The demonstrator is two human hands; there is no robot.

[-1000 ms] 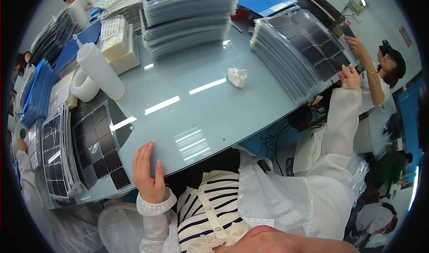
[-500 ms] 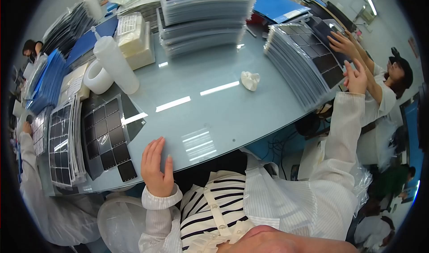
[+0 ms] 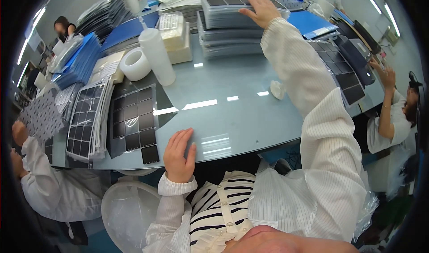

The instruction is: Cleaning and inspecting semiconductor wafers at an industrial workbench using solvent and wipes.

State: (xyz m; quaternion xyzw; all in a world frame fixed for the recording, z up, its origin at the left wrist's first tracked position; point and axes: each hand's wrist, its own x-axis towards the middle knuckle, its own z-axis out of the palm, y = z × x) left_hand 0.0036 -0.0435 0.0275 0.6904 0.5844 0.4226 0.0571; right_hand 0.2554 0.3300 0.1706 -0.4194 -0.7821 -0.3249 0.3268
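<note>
My right hand [image 3: 262, 10] is stretched out to the far side of the table. Its fingers are spread over the top of a tall stack of clear sheets with dark square panels [image 3: 225, 23]; whether they touch it I cannot tell. My left hand [image 3: 179, 157] rests at the table's near edge, fingers extended, holding nothing. To its left, a sheet of dark squares [image 3: 134, 114] lies flat, with one small dark square [image 3: 150, 154] at its near corner. Beneath my right forearm is a crumpled white tissue [image 3: 277, 90]. My right sleeve partly hides another stack of panel sheets [image 3: 342, 67].
A white squeeze bottle [image 3: 156, 56] and a roll of clear tape [image 3: 135, 64] stand at the left. Behind are cream-coloured blocks [image 3: 175, 36] and blue folders [image 3: 313, 23]. Co-workers sit on both sides; the left one holds a dotted sheet [image 3: 42, 114].
My right hand has swung from beside the right-hand stack leftward and away to the tall back stack. My view has turned right. The left hand stays at the table edge.
</note>
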